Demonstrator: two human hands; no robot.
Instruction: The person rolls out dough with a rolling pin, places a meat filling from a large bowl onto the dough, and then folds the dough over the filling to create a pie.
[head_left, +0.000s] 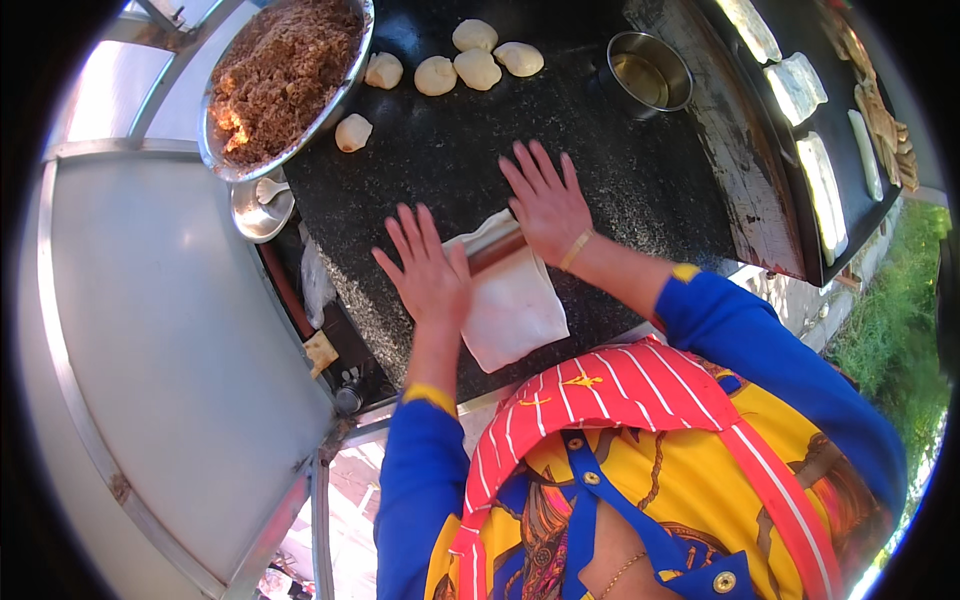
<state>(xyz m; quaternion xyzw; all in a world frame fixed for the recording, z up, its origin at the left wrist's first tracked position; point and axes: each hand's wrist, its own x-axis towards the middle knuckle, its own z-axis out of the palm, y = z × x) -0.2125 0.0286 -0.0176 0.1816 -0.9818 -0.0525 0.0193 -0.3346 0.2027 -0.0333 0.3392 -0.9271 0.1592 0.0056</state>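
A flattened sheet of pale dough (517, 311) lies on the dark speckled worktop in front of me. Across its upper part runs a brown wooden rolling pin (496, 253). My left hand (429, 271) rests flat over the pin's left end, fingers spread. Over the right end lies my right hand (549, 208), palm down, its fingers also apart and pointing away from me. Both ends of the pin are hidden beneath the hands. Neither hand's fingers are wrapped around it.
Several dough balls (477, 69) sit at the far side. A large bowl of brown filling (289, 82) stands far left, above a small metal bowl (259, 217). A metal pot of oil (649, 73) is at far right, before a griddle (855, 202) bearing flat dough pieces (821, 191).
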